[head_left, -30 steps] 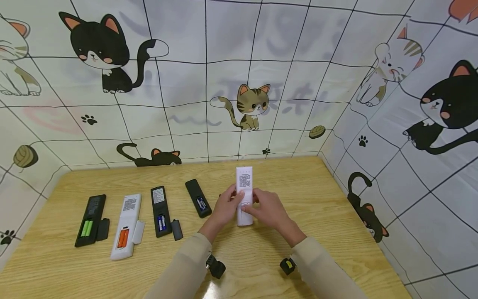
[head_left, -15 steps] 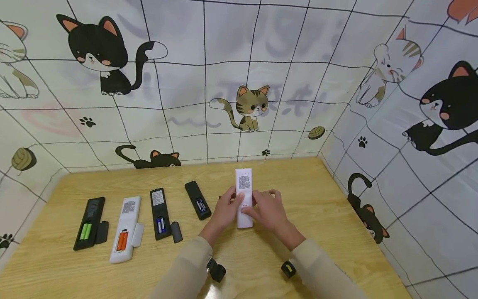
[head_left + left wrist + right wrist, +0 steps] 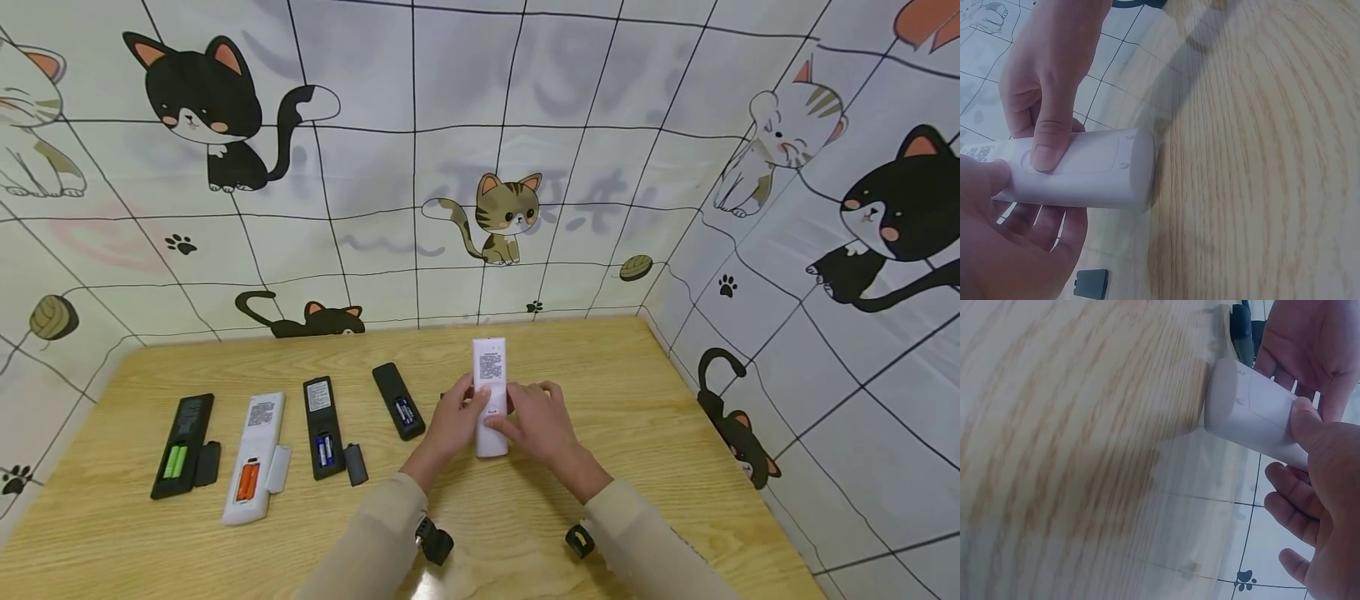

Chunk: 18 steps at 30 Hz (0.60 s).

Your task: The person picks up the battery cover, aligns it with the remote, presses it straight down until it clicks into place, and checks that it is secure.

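A white remote control [image 3: 491, 367] is held back side up between both hands, at mid-table in the head view. My left hand [image 3: 448, 423] grips it from the left, thumb on the back and fingers curled beneath. From the right, my right hand [image 3: 543, 423] holds its edge. The right thumb presses on the battery cover [image 3: 1088, 154], which sits in the back of the remote, as the left wrist view shows. In the right wrist view the other right fingers [image 3: 1291, 515] are bent and partly apart from the remote. Its button side is hidden.
To the left lie a black remote [image 3: 191, 417] with green batteries, a white remote [image 3: 261, 433] with orange ones, a black remote [image 3: 318, 417] with blue ones and a smaller black remote [image 3: 390, 387]. Loose covers [image 3: 356, 464] lie beside three. A patterned cloth [image 3: 600, 167] borders the wooden table [image 3: 637, 517].
The right thumb has shifted slightly on the battery cover, and a right finger has lifted away from the remote. The left hand keeps its grip.
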{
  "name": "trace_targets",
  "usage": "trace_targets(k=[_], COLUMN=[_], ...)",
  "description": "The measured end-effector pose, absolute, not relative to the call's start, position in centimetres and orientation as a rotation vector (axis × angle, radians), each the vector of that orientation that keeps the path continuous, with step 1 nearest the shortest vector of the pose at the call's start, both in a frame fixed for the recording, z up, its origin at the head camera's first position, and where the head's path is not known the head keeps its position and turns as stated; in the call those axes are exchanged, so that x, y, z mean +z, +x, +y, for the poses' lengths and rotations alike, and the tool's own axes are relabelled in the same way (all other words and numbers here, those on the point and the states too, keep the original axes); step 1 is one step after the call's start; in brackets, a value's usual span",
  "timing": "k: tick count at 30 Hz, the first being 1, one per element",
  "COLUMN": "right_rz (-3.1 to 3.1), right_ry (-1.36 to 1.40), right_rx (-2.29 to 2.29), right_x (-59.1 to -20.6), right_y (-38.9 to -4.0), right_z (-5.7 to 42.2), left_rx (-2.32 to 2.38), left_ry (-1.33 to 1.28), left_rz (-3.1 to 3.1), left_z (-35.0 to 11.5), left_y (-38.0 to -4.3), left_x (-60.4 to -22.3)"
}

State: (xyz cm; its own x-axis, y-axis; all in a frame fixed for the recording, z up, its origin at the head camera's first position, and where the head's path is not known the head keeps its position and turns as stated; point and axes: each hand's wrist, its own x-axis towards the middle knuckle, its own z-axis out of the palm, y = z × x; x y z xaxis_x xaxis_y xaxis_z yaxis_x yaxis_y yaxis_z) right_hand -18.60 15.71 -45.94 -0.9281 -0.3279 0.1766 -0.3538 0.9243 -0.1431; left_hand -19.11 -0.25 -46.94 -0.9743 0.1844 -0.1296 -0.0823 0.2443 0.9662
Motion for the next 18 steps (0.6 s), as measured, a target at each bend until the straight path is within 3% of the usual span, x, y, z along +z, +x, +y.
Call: trace_targets(k=[18], right_rz=[-2.887], right_ry=[0.551], right_rx=[0.115], right_x=[-46.35], right_y=[-18.7], right_z=[16.03], left_rx=[1.746], left_ry=[0.119], left_rz=[2.362], left_z=[-0.34], left_y=[-19.21], left_x=[-46.82])
